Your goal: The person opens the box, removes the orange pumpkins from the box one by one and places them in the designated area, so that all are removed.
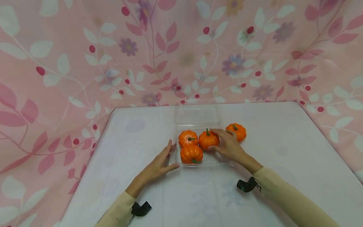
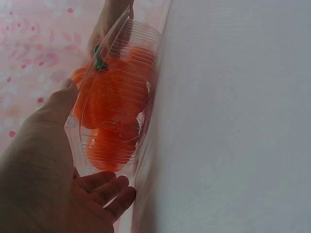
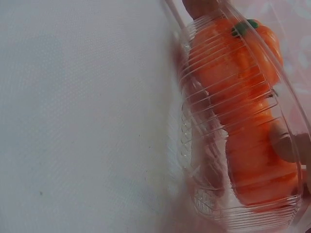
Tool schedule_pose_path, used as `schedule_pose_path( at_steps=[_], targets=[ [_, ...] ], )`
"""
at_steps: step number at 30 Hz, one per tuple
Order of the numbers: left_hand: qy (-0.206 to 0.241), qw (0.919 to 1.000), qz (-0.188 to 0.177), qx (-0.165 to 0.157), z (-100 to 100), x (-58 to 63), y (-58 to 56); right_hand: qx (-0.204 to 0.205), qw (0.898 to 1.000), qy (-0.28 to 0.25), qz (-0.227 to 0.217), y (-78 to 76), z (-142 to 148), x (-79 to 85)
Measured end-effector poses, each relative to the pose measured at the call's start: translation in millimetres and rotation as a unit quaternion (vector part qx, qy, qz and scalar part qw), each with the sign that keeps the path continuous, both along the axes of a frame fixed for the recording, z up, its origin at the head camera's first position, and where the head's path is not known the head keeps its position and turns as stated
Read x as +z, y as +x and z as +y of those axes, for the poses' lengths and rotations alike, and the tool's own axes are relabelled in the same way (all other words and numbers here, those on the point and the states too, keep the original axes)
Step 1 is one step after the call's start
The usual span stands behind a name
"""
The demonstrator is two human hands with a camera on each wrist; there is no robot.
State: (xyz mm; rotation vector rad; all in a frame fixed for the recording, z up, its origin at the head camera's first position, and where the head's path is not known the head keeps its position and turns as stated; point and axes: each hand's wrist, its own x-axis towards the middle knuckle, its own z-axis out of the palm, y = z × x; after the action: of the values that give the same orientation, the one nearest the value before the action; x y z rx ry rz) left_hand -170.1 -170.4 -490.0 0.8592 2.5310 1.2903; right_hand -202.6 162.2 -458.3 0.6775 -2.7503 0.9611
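Observation:
A clear plastic clamshell box (image 1: 216,159) lies with its lid folded back, holding small orange toy pumpkins with green stems. Two of them, a rear pumpkin (image 1: 187,137) and a front pumpkin (image 1: 191,154), sit in its left half. My right hand (image 1: 231,146) grips a third pumpkin (image 1: 209,141) beside them, thumb in front and fingers behind. At the box's left side, my left hand (image 1: 157,165) rests against the wall, thumb and fingers spread and fairly straight. Through the ribbed wall (image 2: 119,97) the pumpkins show in the left wrist view.
Another pumpkin (image 1: 237,132) stands on the white-covered table (image 1: 283,151), right of the box and just behind my right hand. The clear lid (image 1: 198,115) lies toward the table's back edge. A pink floral cloth (image 1: 181,56) hangs behind the table.

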Motion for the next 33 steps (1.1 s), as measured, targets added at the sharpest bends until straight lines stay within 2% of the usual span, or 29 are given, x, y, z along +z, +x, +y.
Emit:
schedule_pose_path(
  at_steps=[10, 21, 33],
  targets=[
    [-0.002, 1.0000, 0.000, 0.000, 0.2, -0.5, 0.0, 0.005, 1.000, -0.012, 0.005, 3.5, 2.1, 5.4],
    [-0.002, 1.0000, -0.002, 0.000, 0.3, 1.0, 0.3, 0.003, 1.000, -0.015, -0.005, 0.7, 11.5, 15.9],
    [0.002, 1.0000, -0.005, 0.001, 0.8, 1.6, 1.1, -0.002, 0.999, -0.035, 0.010, -1.1, 23.2, 26.0]
  ],
)
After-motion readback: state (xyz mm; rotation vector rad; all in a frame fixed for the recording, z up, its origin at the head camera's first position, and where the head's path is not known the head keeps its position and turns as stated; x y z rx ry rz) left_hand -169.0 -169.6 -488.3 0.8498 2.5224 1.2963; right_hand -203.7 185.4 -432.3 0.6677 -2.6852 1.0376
